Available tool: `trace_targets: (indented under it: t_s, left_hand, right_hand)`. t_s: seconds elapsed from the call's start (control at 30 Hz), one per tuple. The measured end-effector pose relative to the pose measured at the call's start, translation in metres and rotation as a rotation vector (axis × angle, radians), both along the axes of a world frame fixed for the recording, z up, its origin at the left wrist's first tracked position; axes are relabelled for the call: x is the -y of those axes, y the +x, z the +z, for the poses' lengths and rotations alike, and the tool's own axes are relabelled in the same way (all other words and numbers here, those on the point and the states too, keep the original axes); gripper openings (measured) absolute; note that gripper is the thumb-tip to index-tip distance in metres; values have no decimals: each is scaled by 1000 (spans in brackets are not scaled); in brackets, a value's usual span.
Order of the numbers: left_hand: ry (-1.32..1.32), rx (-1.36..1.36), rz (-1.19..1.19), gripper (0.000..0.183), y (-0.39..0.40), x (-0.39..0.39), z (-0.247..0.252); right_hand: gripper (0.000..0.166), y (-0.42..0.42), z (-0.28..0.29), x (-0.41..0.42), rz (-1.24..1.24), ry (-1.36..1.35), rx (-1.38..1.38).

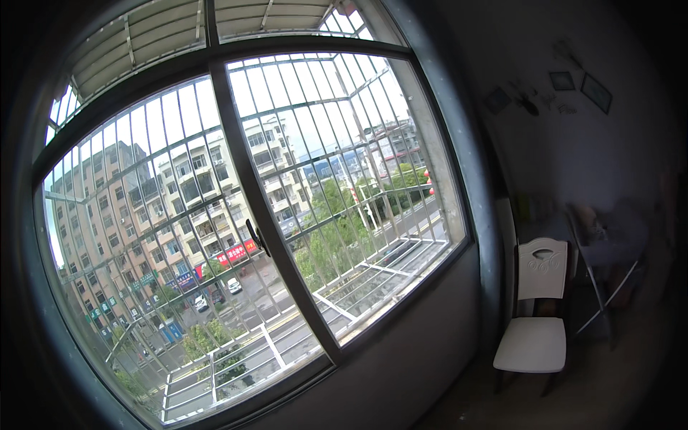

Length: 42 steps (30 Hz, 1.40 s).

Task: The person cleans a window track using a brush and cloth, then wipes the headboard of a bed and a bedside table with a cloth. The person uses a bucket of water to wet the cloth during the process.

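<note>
Neither of my hands is in view. Before me is a large sliding window with a dark frame (236, 161), tilted in the picture. A dark handle (257, 236) sits on its middle upright. Behind the glass, a metal security cage (301, 161) of thin bars juts outward, with a slatted floor (371, 274) at the bottom. Through the bars I see a street, trees and several apartment blocks (199, 183). The lower wall (408, 333) under the sill is in shadow.
A white chair (529, 344) with a carved backrest stands to the right of the window. Behind it is a dim folding stand with crossed metal legs (607, 298), with things piled on top. Small frames (595, 92) and decorations hang on the dark wall.
</note>
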<state>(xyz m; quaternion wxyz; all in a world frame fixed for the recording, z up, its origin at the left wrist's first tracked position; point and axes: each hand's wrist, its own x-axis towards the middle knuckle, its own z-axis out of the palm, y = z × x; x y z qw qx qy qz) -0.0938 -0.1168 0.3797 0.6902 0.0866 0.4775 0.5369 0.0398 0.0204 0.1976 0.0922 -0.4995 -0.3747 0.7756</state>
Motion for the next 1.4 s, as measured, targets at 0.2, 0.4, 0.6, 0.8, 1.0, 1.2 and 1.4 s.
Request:
trace_targets:
  t_s: [0.2,0.4,0.6,0.8,1.0,1.2,1.4]
  left_hand:
    - [193,153,63,47,-31,-42,58]
    - [444,-53,178,55,-57,-72,184]
    - [556,5,51,70,-36,-100,205]
    - [660,343,-32,86,-28,-104,212]
    - [722,503,-91,101,-33,-106,216]
    - [672,491,-25,107,-52,-102,192]
    - [571,455,26,108,-69,-100,120]
  right_hand:
    - [31,139,-43,31,26,285,217]
    - [36,353,-84,150,136,459,364]
    - [34,352,-75,157,10,230,267]
    - [29,346,-79,164,-95,104,181]
    - [17,338,-106,148,-255,167,71]
    - [16,297,-113,109,-718,-401,214]
    - [10,276,-191,89,-780,-549,377]
